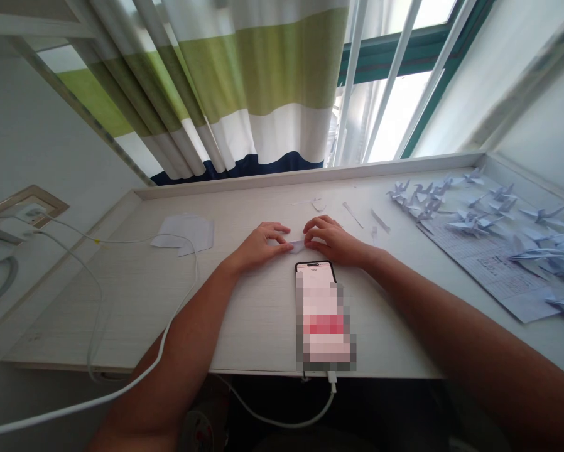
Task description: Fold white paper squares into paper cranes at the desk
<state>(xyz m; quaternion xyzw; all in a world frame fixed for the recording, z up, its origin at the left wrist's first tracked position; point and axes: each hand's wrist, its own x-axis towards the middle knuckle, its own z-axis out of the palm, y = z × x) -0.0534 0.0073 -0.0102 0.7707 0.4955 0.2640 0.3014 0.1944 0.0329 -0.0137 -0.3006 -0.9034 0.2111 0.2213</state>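
Between my two hands a small piece of folded white paper [298, 247] lies low at the desk surface. My left hand [263, 245] pinches its left end between thumb and fingers. On the other side, my right hand [329, 240] has its fingers curled down on the right end and partly hides it. Just below the hands, toward me, a phone [319, 301] lies face up with its screen lit; part of the screen is blurred.
White paper sheets [188, 232] lie left of my hands. Thin paper strips [380, 220] are scattered to the right. Several folded paper cranes [473, 221] crowd a printed sheet [493, 273] at far right. A white cable [178, 314] crosses my left arm.
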